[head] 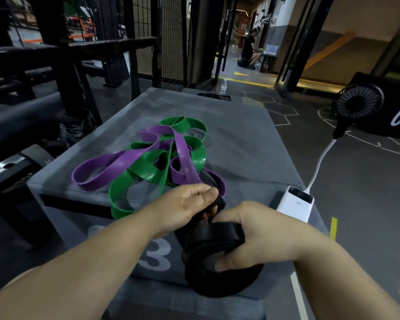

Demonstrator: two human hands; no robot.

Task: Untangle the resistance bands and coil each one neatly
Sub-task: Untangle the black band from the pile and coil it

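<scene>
A black resistance band (pixel 219 245) is wound into a loose coil at the near edge of a grey padded box (pixel 240 144). My right hand (pixel 259 236) grips the coil, thumb inside the loop. My left hand (pixel 189 206) pinches the black band's free length just above the coil. Beyond my hands, a purple band (pixel 116 162) and a green band (pixel 146 167) lie tangled together in loops on the box top. Part of the purple band runs under my left hand.
A white power bank (pixel 296 203) sits at the box's right edge, with a white cable to a small black fan (pixel 358 105). Black gym racks stand to the left. A water bottle (pixel 223 86) stands beyond the box. A person sits far back in the corridor.
</scene>
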